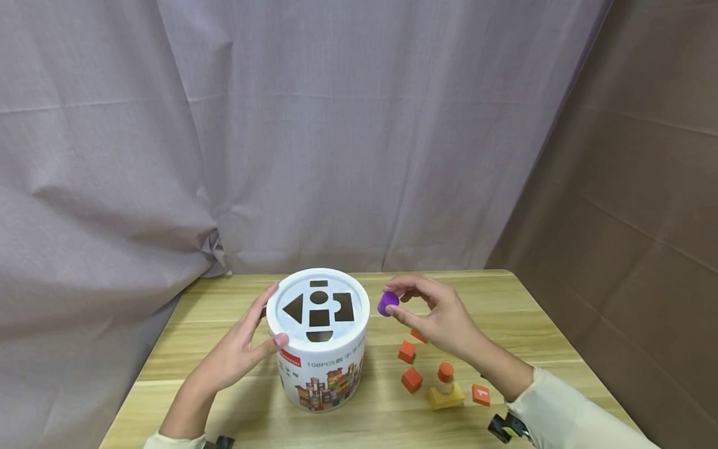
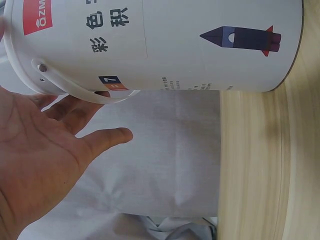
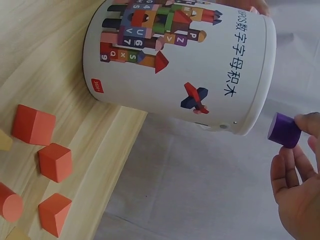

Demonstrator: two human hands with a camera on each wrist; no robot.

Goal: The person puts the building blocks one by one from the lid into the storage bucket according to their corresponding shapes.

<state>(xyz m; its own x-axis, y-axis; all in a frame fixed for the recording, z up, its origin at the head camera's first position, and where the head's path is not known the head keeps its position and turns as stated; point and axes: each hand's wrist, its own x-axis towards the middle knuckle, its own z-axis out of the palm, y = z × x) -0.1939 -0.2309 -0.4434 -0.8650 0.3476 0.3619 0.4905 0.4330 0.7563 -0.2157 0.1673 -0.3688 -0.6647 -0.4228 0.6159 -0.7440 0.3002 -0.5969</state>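
A white bucket (image 1: 321, 368) with a pale lid (image 1: 297, 324) stands on the table, its lid cut with several shaped holes. My left hand (image 1: 235, 352) rests against the bucket's left side, thumb on the front rim and fingers spread toward the back. In the left wrist view, one finger of that hand (image 2: 45, 150) sticks out below the bucket's white handle (image 2: 75, 90). To the right of the bucket, my right hand (image 1: 437, 312) pinches a purple cylinder block (image 1: 387, 304) between thumb and fingers, raised at about lid height. The right wrist view shows the cylinder (image 3: 284, 131) apart from the bucket.
Below my right hand lie several orange blocks (image 1: 411, 380) on the wooden table (image 1: 482, 299). Among them are a yellow notched block (image 1: 447, 397), an orange cylinder (image 1: 445, 372) and an orange tile marked 1 (image 1: 480, 395). A grey curtain (image 1: 348, 137) hangs behind the table.
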